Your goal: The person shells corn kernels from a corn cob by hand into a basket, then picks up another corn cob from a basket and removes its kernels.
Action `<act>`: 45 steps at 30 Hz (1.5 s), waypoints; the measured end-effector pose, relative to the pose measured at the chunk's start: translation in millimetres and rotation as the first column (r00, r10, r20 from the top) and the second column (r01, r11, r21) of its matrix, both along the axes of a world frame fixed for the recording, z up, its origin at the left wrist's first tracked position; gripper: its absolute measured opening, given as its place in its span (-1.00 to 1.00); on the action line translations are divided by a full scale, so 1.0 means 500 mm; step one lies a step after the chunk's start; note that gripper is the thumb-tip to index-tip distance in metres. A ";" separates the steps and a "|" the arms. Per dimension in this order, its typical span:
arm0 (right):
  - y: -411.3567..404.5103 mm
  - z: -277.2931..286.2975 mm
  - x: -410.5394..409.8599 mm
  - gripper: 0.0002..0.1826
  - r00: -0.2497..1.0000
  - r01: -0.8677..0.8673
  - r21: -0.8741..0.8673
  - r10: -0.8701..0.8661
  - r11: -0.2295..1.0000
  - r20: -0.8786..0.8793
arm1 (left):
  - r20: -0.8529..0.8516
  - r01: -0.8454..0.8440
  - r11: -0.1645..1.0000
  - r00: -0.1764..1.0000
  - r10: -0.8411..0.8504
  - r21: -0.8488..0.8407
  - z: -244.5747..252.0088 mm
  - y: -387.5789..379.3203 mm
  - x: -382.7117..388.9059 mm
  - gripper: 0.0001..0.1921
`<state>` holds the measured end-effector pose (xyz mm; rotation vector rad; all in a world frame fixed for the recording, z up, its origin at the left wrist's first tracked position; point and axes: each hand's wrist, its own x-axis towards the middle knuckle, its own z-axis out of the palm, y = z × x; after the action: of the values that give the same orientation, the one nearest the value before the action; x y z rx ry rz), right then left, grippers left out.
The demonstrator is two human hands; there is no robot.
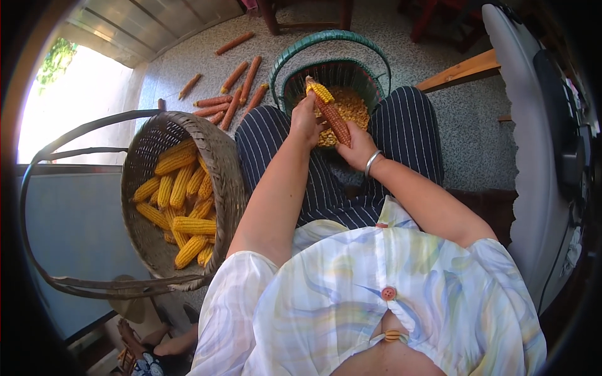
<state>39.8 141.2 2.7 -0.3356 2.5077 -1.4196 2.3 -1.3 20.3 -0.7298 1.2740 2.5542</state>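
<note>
A partly shelled corn cob [335,120] is held at both ends over a green woven basket [379,94] between my knees. Yellow kernels remain on a patch near its far end; the rest of the visible cob is bare and reddish. My left hand [305,120] grips it near the yellow patch, and my right hand [358,144], below a silver bangle, holds the near end. Loose corn kernels [353,107] lie inside the green basket. To the left, a large brown wicker basket [225,188] lies tilted, its mouth facing left, with several yellow ears of corn [194,225] in it.
Several bare corn cobs [231,110] are scattered on the speckled floor [475,150] beyond the wicker basket. Wooden furniture legs [345,16] stand past the green basket. A pale cloth-covered surface [522,141] is at right. Another person's arm [176,343] shows at lower left.
</note>
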 end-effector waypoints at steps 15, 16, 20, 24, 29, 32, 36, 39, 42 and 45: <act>0.003 0.007 -0.003 -0.54 0.996 -0.082 0.010 0.083 0.997 -0.035 | -0.068 0.024 0.999 0.997 -0.026 -0.027 -0.027 -0.008 -0.004 -0.75; 0.004 0.003 -0.002 -0.54 0.995 -0.068 0.032 0.070 0.997 -0.064 | 0.004 -0.046 0.995 0.999 0.045 0.093 -0.016 -0.005 -0.005 -0.74; 0.005 -0.023 0.001 -0.55 0.990 -0.077 0.105 0.089 0.991 -0.111 | 0.026 -0.030 0.996 0.999 0.028 0.084 0.001 -0.002 0.000 -0.69; 0.002 -0.021 0.002 -0.56 0.987 -0.108 0.114 0.120 0.988 -0.103 | -0.014 0.018 0.993 1.000 -0.020 -0.113 -0.031 -0.008 -0.006 -0.66; 0.003 0.008 -0.004 -0.55 0.991 -0.095 -0.002 0.095 0.995 0.096 | -0.071 0.020 0.994 0.997 -0.028 -0.106 -0.045 -0.014 -0.008 -0.69; 0.003 -0.001 -0.003 -0.58 0.997 -0.070 0.013 0.070 0.997 0.014 | -0.053 -0.047 0.999 0.997 0.047 0.008 -0.023 -0.009 -0.008 -0.66; 0.003 -0.022 0.001 -0.56 0.987 -0.074 0.079 0.084 0.994 -0.133 | 0.047 -0.063 0.996 0.997 0.060 0.058 0.014 -0.004 -0.005 -0.64; 0.002 -0.024 0.003 -0.55 0.983 -0.094 0.108 0.110 0.990 -0.150 | 0.043 -0.057 0.998 0.997 0.059 -0.028 -0.005 -0.005 -0.006 -0.64; 0.001 -0.009 0.002 -0.54 0.990 -0.101 0.083 0.108 0.991 -0.090 | -0.007 -0.067 0.996 0.998 0.067 -0.059 -0.037 -0.010 -0.009 -0.66; 0.001 -0.002 0.000 -0.53 0.994 -0.094 0.057 0.097 0.994 -0.053 | -0.062 -0.042 0.997 0.997 0.038 -0.066 -0.048 -0.014 -0.009 -0.66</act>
<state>39.9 141.7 1.9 -0.4838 2.5320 -1.3212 -2.4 -8.1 -3.5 -0.7021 1.3839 2.5953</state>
